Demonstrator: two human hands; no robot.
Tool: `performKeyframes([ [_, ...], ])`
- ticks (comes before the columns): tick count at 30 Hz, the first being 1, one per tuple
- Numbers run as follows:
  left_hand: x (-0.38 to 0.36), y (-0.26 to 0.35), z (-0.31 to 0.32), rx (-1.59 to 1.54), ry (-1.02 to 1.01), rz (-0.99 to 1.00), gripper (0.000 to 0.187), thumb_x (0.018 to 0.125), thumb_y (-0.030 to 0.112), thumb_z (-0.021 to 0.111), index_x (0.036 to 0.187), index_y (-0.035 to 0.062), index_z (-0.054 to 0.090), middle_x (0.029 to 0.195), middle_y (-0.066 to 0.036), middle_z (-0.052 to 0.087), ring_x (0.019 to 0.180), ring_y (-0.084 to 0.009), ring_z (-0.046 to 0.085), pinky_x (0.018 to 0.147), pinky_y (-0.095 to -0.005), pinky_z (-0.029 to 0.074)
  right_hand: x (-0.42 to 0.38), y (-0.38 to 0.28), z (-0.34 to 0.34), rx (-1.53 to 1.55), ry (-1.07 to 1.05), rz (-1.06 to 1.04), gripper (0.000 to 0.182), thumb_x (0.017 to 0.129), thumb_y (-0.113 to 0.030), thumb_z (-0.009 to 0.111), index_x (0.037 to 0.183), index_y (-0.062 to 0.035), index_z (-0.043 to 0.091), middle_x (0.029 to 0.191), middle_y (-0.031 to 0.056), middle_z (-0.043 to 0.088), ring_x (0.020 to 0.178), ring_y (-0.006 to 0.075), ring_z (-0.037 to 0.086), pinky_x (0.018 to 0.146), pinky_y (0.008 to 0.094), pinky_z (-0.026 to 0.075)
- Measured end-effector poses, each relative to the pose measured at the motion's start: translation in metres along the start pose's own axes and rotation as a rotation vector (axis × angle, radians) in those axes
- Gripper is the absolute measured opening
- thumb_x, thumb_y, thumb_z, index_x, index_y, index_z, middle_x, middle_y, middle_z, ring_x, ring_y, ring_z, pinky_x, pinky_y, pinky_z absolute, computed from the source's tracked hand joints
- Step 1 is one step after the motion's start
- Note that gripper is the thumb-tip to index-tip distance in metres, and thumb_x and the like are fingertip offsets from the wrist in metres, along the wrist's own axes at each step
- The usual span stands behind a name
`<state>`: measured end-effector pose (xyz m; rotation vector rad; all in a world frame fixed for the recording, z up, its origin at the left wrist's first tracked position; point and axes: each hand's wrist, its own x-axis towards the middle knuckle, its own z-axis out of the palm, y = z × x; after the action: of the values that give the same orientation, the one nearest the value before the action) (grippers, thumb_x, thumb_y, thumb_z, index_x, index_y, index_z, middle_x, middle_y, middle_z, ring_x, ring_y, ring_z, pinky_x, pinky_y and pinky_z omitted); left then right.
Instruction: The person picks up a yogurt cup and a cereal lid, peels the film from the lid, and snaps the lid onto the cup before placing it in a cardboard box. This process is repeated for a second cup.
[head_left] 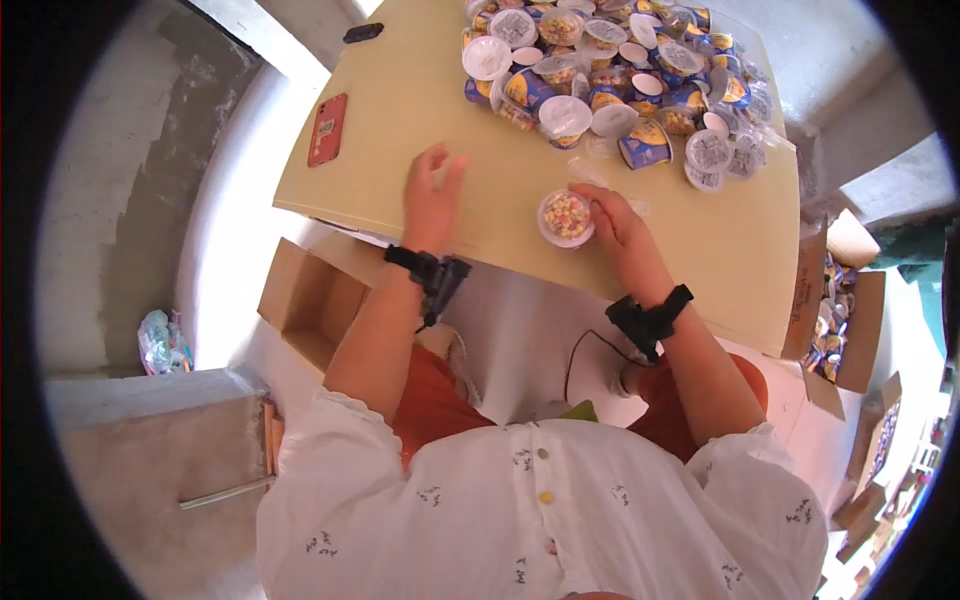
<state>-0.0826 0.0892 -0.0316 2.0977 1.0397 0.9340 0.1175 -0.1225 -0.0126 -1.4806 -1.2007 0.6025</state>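
Note:
My right hand [622, 232] is closed on the right rim of a clear round cup [566, 218] with small yellow and pink pieces inside, near the table's front edge. To its left, my left hand [433, 196] hovers over the table [380, 130], fingers apart and slightly blurred, holding nothing. Beyond both hands lies a heap of similar clear cups and blue printed cups; a blue cup [645, 146] lies on its side at the heap's near edge. Black straps with small devices circle both wrists.
A red phone [327, 130] and a small black object [363, 33] lie at the table's left. Below the left edge stands an open cardboard box [318, 305]. Another box [862, 330] full of cups is at the right.

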Motion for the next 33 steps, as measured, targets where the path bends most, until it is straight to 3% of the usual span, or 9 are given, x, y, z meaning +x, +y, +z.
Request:
performKeyframes([
  [1,0.004,-0.007,-0.004,-0.014,0.073,-0.121,0.044,0.096,0.032,0.065,0.127,0.0013,0.059,0.121,-0.012,0.064,0.11,-0.0226,0.06,0.096,-0.035,0.047,0.0,0.0,-0.001,0.001,0.003,0.0,0.029,0.103,-0.013,0.046,0.129,-0.0103,0.06,0.114,0.0182,0.061,0.112,0.034,0.058,0.099,0.0375,0.044],
  [5,-0.002,-0.012,0.002,0.043,0.051,-0.088,0.04,0.098,0.031,0.063,0.127,0.0022,0.059,0.117,-0.01,0.066,0.104,-0.0202,0.062,0.089,-0.0324,0.049,0.001,-0.004,-0.005,-0.055,-0.006,-0.031,0.029,0.103,-0.013,0.047,0.129,-0.0104,0.059,0.115,0.0174,0.062,0.11,0.0344,0.06,0.097,0.0389,0.046],
  [8,-0.021,0.029,0.018,-0.041,-0.08,-0.1,0.04,0.097,0.027,0.064,0.129,0.0035,0.058,0.121,-0.009,0.064,0.108,-0.0192,0.06,0.09,-0.0306,0.048,0.001,-0.003,-0.008,-0.061,-0.012,-0.023,0.029,0.103,-0.014,0.047,0.129,-0.011,0.059,0.115,0.0167,0.063,0.107,0.0345,0.061,0.094,0.0394,0.047],
  [11,-0.041,0.068,0.025,-0.167,-0.224,0.056,0.052,0.093,0.026,0.068,0.138,0.0057,0.051,0.13,-0.01,0.059,0.118,-0.0194,0.055,0.095,-0.0315,0.045,-0.001,0.001,-0.007,-0.064,-0.003,-0.029,0.029,0.103,-0.015,0.048,0.13,-0.0116,0.059,0.115,0.0168,0.063,0.106,0.0351,0.062,0.093,0.0398,0.048],
  [13,-0.053,0.082,0.03,-0.153,-0.332,0.177,0.072,0.086,0.029,0.076,0.142,0.0031,0.041,0.139,-0.017,0.048,0.126,-0.0325,0.048,0.102,-0.0433,0.042,-0.001,0.002,-0.006,-0.065,0.013,-0.032,0.029,0.103,-0.015,0.048,0.13,-0.0118,0.059,0.115,0.0172,0.063,0.106,0.0357,0.062,0.092,0.0401,0.049],
  [16,-0.067,0.085,0.045,-0.092,-0.372,0.266,0.08,0.083,0.032,0.079,0.144,0.003,0.037,0.142,-0.019,0.044,0.128,-0.0366,0.045,0.105,-0.045,0.039,-0.001,0.0,-0.005,-0.08,0.022,-0.033,0.029,0.103,-0.015,0.047,0.13,-0.0122,0.059,0.115,0.0181,0.063,0.105,0.0366,0.062,0.091,0.0407,0.049],
  [20,-0.072,0.082,0.057,-0.204,-0.357,0.153,0.079,0.084,0.032,0.078,0.143,0.0018,0.036,0.139,-0.02,0.046,0.126,-0.0381,0.046,0.105,-0.0458,0.038,-0.001,0.003,0.0,-0.037,0.022,-0.006,0.029,0.103,-0.013,0.047,0.129,-0.0101,0.058,0.115,0.0195,0.062,0.106,0.0369,0.061,0.093,0.0402,0.048],
  [22,-0.071,0.081,0.057,-0.106,-0.369,0.198,0.076,0.086,0.023,0.076,0.144,0.0013,0.034,0.139,-0.021,0.045,0.128,-0.0344,0.047,0.107,-0.0432,0.038,0.0,0.006,0.002,-0.011,0.032,-0.019,0.029,0.103,-0.013,0.047,0.129,-0.0092,0.058,0.115,0.0197,0.062,0.107,0.0365,0.061,0.093,0.04,0.048],
  [33,-0.065,0.075,0.051,-0.048,-0.361,0.255,0.077,0.084,0.023,0.078,0.146,0.0056,0.036,0.132,-0.021,0.052,0.122,-0.0358,0.052,0.103,-0.0441,0.042,-0.003,-0.001,0.003,0.006,-0.005,0.117,0.03,0.104,-0.015,0.046,0.131,-0.0078,0.056,0.117,0.0181,0.062,0.108,0.03,0.061,0.096,0.0369,0.047],
])
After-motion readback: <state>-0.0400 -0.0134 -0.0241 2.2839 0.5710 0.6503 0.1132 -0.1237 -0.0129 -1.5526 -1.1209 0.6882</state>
